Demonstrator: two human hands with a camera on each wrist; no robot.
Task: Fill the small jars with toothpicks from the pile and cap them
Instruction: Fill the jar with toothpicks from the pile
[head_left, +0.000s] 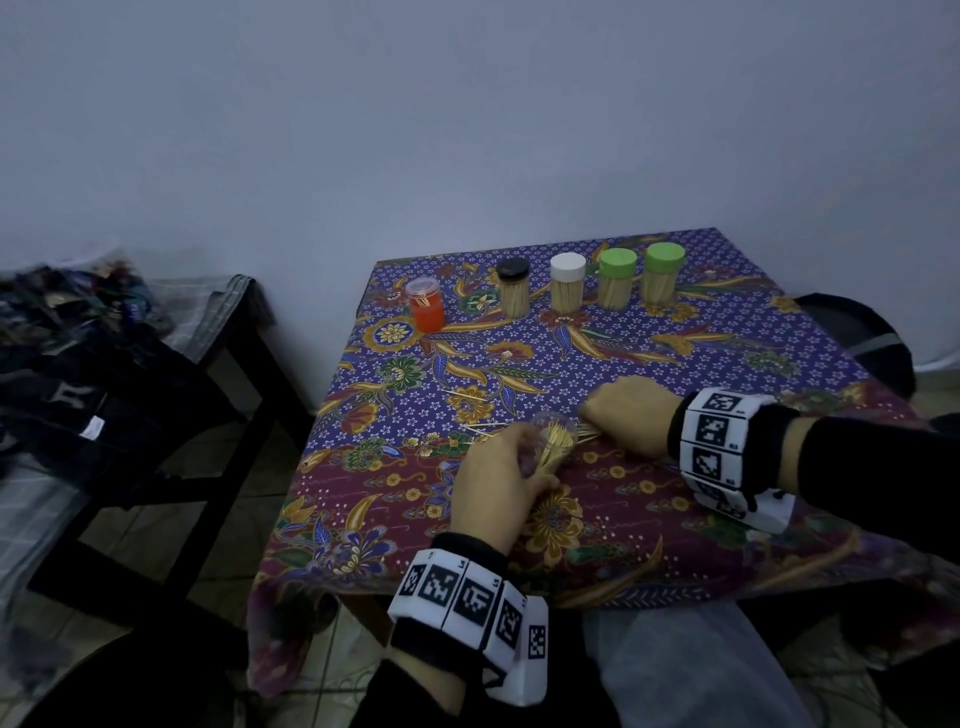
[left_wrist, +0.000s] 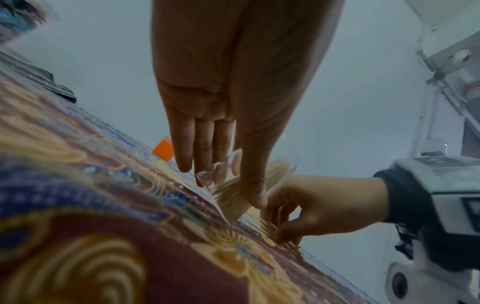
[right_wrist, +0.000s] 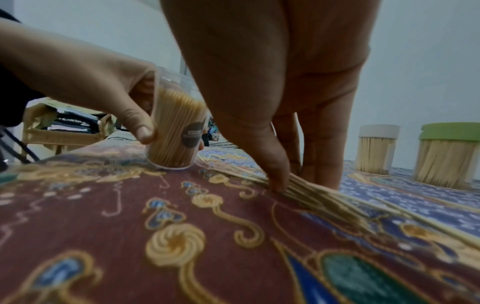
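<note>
My left hand (head_left: 511, 462) grips a clear uncapped jar (head_left: 553, 447) of toothpicks, tilted, its base on the batik cloth. In the left wrist view my left hand (left_wrist: 233, 176) wraps that jar (left_wrist: 249, 185); the right wrist view shows this jar (right_wrist: 174, 131) held between thumb and fingers. Just right of it my right hand (head_left: 623, 415) pinches a bundle of toothpicks (right_wrist: 324, 197) lying on the cloth, thumb and fingers (right_wrist: 278, 181) pressed down on the sticks. Loose toothpicks (head_left: 485, 428) lie around the jar.
At the table's far side stand an orange jar (head_left: 426, 306) with a clear lid and filled jars capped black (head_left: 513, 291), white (head_left: 567, 283) and green (head_left: 617, 278), (head_left: 662, 273). A dark bench with clothes (head_left: 104, 364) stands to the left. The wall is close behind.
</note>
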